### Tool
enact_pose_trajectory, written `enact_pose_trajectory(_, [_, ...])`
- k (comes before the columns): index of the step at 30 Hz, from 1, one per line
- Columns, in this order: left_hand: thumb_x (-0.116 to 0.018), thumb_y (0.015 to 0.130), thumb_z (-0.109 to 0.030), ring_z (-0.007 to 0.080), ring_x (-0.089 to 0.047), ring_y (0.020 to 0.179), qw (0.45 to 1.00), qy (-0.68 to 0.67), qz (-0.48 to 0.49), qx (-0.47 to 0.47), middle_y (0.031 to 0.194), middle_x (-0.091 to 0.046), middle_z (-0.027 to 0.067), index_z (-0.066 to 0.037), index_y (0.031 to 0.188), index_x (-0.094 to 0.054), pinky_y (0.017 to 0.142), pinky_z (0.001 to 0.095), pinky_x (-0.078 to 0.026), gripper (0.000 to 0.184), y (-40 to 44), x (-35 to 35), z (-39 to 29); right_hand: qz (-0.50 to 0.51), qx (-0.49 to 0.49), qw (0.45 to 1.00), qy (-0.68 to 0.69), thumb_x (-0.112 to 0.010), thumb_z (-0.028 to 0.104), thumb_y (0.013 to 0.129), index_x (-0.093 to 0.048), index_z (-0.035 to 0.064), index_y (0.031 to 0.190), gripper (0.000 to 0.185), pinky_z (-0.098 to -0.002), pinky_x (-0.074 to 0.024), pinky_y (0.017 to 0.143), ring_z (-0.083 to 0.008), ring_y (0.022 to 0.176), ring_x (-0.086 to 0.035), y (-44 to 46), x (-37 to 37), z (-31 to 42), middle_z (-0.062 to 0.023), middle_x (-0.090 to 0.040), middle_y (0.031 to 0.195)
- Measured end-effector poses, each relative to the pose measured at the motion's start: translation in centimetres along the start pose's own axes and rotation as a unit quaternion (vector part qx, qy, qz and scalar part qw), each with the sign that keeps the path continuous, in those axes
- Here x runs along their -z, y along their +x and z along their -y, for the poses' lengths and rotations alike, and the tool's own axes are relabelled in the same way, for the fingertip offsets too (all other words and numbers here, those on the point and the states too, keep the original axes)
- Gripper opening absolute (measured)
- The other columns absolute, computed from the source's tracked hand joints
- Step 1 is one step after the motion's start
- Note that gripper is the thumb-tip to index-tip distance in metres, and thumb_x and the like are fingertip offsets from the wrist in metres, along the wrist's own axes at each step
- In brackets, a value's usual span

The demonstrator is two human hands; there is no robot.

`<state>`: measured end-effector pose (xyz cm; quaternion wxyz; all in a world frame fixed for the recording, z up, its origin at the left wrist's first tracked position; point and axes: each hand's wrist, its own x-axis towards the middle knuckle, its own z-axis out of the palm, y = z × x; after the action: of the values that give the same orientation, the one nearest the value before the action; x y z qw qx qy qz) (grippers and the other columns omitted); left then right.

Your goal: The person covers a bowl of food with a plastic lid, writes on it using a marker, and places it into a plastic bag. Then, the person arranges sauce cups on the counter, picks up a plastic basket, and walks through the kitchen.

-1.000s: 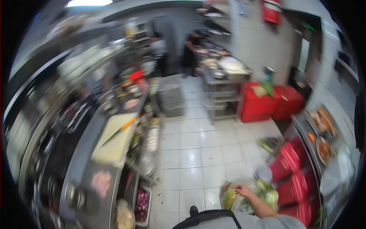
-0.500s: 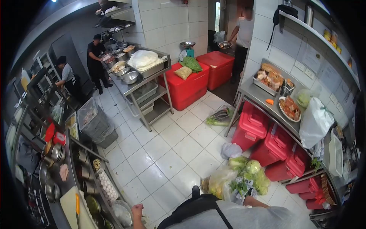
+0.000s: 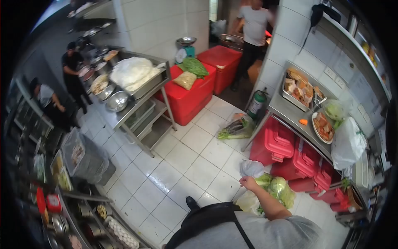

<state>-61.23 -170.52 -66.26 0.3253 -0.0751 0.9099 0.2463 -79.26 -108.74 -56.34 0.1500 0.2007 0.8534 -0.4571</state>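
My right hand (image 3: 248,182) is raised in front of me above the floor, its fingers curled in and nothing visible in them. Just behind and below it lie bagged vegetables: a round cabbage (image 3: 278,186) and other leafy greens, partly hidden by my forearm. Close by, a greyish plastic bag (image 3: 251,168) rests on the tiles. My left hand is out of view. One dark shoe (image 3: 192,203) shows on the floor ahead of my body.
Red lidded bins (image 3: 271,141) stand under the steel counter (image 3: 290,108), which bears trays of meat. A bag of long vegetables (image 3: 236,128) lies on the floor. Red coolers (image 3: 195,99) stand ahead. At left are a grey waste bin (image 3: 85,157) and two co-workers; another person (image 3: 253,27) stands in the doorway.
My right hand has risen from the vegetable bags and come forward. My left hand has left the view. The camera has turned, and the doorway person has moved closer, showing more fully.
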Motion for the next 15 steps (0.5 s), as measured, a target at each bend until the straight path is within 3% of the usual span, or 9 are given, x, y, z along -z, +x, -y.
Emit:
enact_pose_trajectory(2, [-0.054, 0.080, -0.031, 0.0216, -0.060, 0.054, 0.971, 0.151, -0.020, -0.185, 0.056, -0.062, 0.0077, -0.004, 0.064, -0.065, 0.059, 0.0341, -0.049, 0.033, 6.5, 5.5, 1.3, 0.015, -0.043, 0.995, -0.093, -0.055, 0.015, 0.079, -0.064, -0.0004, 0.089, 0.020, -0.0299, -0.0500, 0.061, -0.0174, 0.065, -0.065, 0.0, -0.1, -0.4, -0.0093, -0.066, 0.074])
enact_pose_trajectory(3, [-0.053, 0.080, -0.030, 0.0217, -0.060, 0.054, 0.878, 0.294, -0.093, -0.365, 0.056, -0.062, 0.0078, -0.005, 0.064, -0.065, 0.059, 0.0343, -0.049, 0.033, 10.7, 7.8, 2.0, 0.057, -0.062, 0.987, -0.140, -0.054, 0.015, 0.080, -0.064, -0.0003, 0.090, 0.021, -0.0306, -0.0502, 0.061, -0.0180, 0.065, -0.065, -0.5, -0.2, -0.8, -0.0090, -0.066, 0.076])
enact_pose_trajectory(5, [-0.045, 0.081, -0.024, 0.0252, -0.062, 0.066, 0.995, -0.004, -0.076, -0.066, 0.063, -0.063, 0.0119, -0.004, 0.069, -0.066, 0.066, 0.0374, -0.048, 0.031, 17.5, 15.5, -0.5, 0.150, -0.090, 0.957, -0.232, -0.052, 0.015, 0.081, -0.064, 0.0000, 0.092, 0.023, -0.0320, -0.0505, 0.062, -0.0192, 0.067, -0.065, -1.2, -0.7, -1.5, -0.0085, -0.066, 0.079])
enact_pose_trajectory(7, [-0.051, 0.081, -0.021, 0.0237, -0.062, 0.063, 0.983, -0.128, -0.131, -0.033, 0.067, -0.064, 0.0144, 0.001, 0.069, -0.063, 0.064, 0.0353, -0.048, 0.028, 24.7, 22.1, -5.1, 0.220, 0.157, 0.834, -0.481, -0.051, 0.017, 0.081, -0.065, 0.0025, 0.093, 0.024, -0.0363, -0.0511, 0.061, -0.0199, 0.069, -0.065, -1.1, -3.1, -8.8, -0.0083, -0.066, 0.087])
enact_pose_trajectory(8, [-0.055, 0.081, -0.018, 0.0194, -0.061, 0.062, 0.974, -0.179, -0.130, -0.052, 0.067, -0.064, 0.0114, 0.000, 0.071, -0.063, 0.060, 0.0319, -0.048, 0.022, 26.9, 25.8, -9.1, 0.216, -0.066, 0.927, -0.299, -0.052, 0.016, 0.080, -0.065, 0.0043, 0.096, 0.023, -0.0367, -0.0515, 0.060, -0.0202, 0.070, -0.065, -2.1, -4.7, -9.8, -0.0084, -0.066, 0.090])
enact_pose_trajectory(9, [-0.061, 0.078, -0.013, 0.0143, -0.059, 0.060, 0.961, -0.214, -0.139, -0.105, 0.066, -0.064, 0.0091, 0.001, 0.073, -0.063, 0.058, 0.0275, -0.047, 0.015, 29.7, 28.7, -12.0, 0.186, -0.282, 0.937, -0.092, -0.053, 0.015, 0.079, -0.064, 0.0061, 0.098, 0.024, -0.0372, -0.0520, 0.059, -0.0206, 0.071, -0.065, -2.1, -5.7, -10.2, -0.0086, -0.065, 0.094])
enact_pose_trajectory(11, [-0.066, 0.074, -0.010, 0.0103, -0.054, 0.057, 0.955, -0.205, -0.143, -0.160, 0.062, -0.061, 0.0056, 0.000, 0.069, -0.061, 0.056, 0.0253, -0.044, 0.013, 34.7, 32.9, -17.7, 0.174, -0.347, 0.922, -0.005, -0.054, 0.013, 0.078, -0.062, 0.0092, 0.104, 0.028, -0.0365, -0.0529, 0.056, -0.0209, 0.071, -0.066, -2.5, -6.6, -8.6, -0.0086, -0.065, 0.094])
enact_pose_trajectory(13, [-0.070, 0.072, -0.010, 0.0086, -0.050, 0.056, 0.952, -0.238, -0.133, -0.142, 0.060, -0.058, 0.0028, -0.002, 0.065, -0.059, 0.055, 0.0252, -0.043, 0.015, 36.1, 35.9, -25.0, 0.165, -0.371, 0.911, -0.070, -0.055, 0.020, 0.079, -0.067, 0.0050, 0.090, 0.022, -0.0342, -0.0529, 0.049, -0.0217, 0.061, -0.065, -1.0, -7.0, -4.9, -0.0077, -0.067, 0.080])
enact_pose_trajectory(15, [-0.072, 0.070, -0.010, 0.0072, -0.046, 0.055, 0.953, -0.239, -0.113, -0.147, 0.058, -0.056, 0.0003, -0.003, 0.062, -0.056, 0.054, 0.0251, -0.042, 0.019, 36.3, 37.3, -29.9, 0.345, -0.097, 0.873, -0.330, -0.057, 0.017, 0.075, -0.067, 0.0059, 0.088, 0.021, -0.0379, -0.0524, 0.059, -0.0257, 0.069, -0.064, 4.3, -8.4, -8.0, -0.0104, -0.066, 0.084])
